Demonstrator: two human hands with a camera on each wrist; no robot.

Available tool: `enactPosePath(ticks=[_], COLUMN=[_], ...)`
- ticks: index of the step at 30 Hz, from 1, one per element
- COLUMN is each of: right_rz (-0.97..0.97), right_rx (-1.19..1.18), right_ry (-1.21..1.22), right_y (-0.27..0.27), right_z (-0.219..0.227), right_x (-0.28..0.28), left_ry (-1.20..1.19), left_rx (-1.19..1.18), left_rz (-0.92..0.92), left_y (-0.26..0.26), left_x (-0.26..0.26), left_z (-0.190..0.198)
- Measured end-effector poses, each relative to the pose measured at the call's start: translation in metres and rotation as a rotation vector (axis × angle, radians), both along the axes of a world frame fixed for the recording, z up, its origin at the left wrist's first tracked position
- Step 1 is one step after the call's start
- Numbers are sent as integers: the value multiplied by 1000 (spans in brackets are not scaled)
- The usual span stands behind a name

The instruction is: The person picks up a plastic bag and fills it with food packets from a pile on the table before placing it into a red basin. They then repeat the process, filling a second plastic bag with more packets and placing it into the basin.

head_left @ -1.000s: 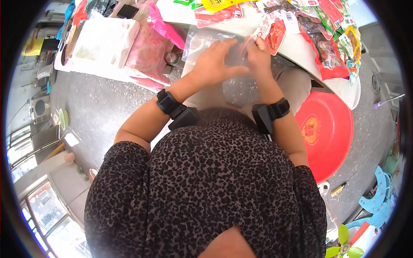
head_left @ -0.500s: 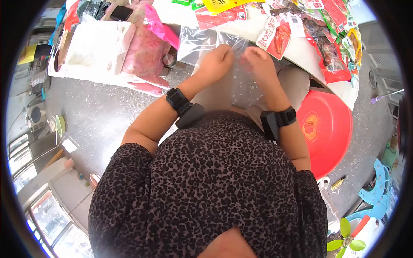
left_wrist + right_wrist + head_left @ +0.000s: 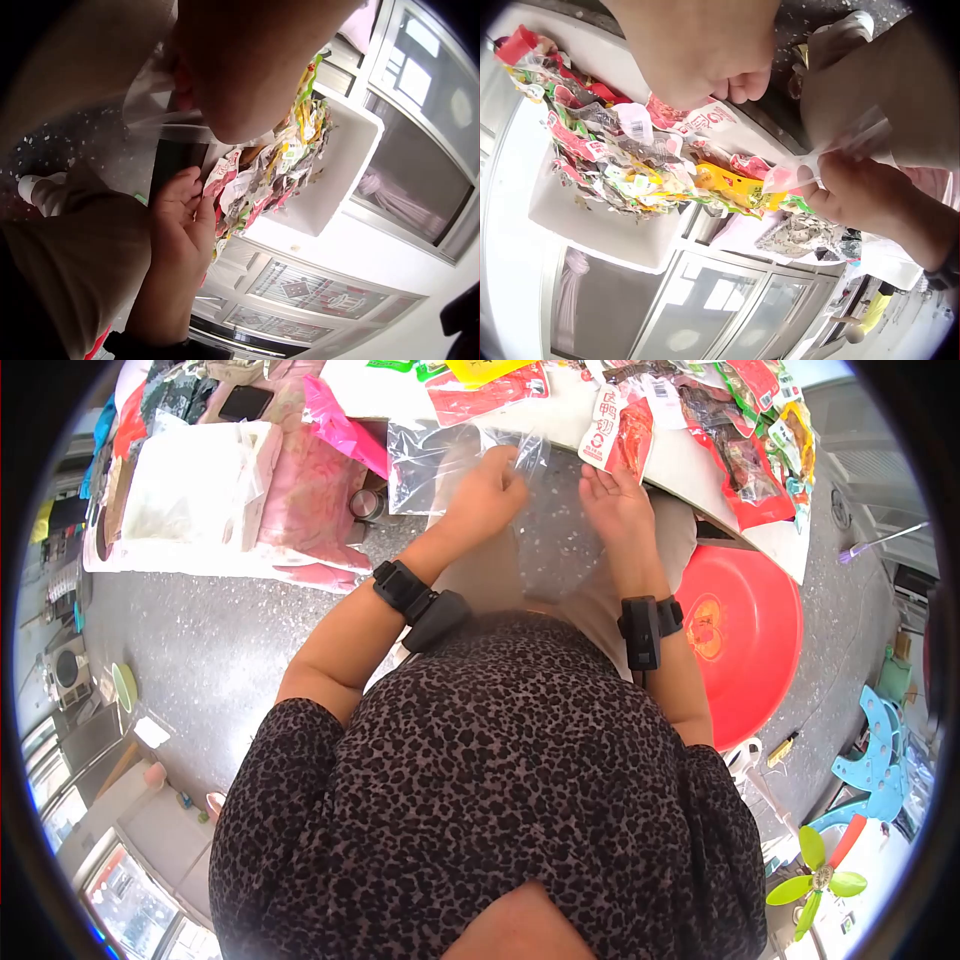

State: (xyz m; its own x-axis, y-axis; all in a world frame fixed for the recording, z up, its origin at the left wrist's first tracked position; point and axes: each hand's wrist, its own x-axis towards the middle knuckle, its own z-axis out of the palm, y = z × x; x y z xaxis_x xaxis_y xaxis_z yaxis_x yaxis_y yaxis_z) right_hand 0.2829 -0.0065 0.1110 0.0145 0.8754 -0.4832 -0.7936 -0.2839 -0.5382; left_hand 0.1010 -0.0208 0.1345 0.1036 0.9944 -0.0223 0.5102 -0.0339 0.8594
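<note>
Seen from our head camera, our left hand (image 3: 487, 490) sits at about 12 o'clock in front of our chest, fingers curled and pinching the top edge of a clear plastic bag (image 3: 545, 530) that hangs down over our lap. In the right wrist view the same left hand (image 3: 855, 187) nips the bag's rim (image 3: 840, 150) between thumb and fingertips. Our right hand (image 3: 620, 500) is at 1 o'clock, just beside the bag's right edge, fingers loosely straight and holding nothing; we cannot tell whether it touches the film. At 12 to 2 o'clock beyond the hands, a white table (image 3: 690, 470) carries a heap of red snack packets (image 3: 620, 430). At 10 o'clock lie a pink bag (image 3: 340, 420) and a white bag (image 3: 190, 490). A red basin (image 3: 750, 630) sits on the floor at 3 o'clock.
</note>
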Motion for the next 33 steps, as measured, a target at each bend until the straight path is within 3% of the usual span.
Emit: enactPosePath(ticks=[7,13,16,23,25,28,30,33], right_rz=[212,267,533,421,431,131,85,44], right_rx=[-36,49,73,116,147,243,318,378], right_ry=[-113,-172,-267,-162,-268,-342,-432,-573], right_y=[-24,-10,-10,11,6,-8,-19,-22], right_z=[10,13,15,-8,-4,15,29,32], right_x=[16,27,22,23,21,12,7,0], left_ry=[15,9,-9,-1,1,9,41,55], left_rx=[-14,-42,-22,-34,-21,-67,-131,-17], left_rz=[-23,-17,-20,-28,-32,-35,-42,-20], left_y=[7,10,9,9,10,12,12,11], left_x=[3,11,11,9,9,8,9,14], left_z=[-4,-5,-8,-5,-7,-1,4,1])
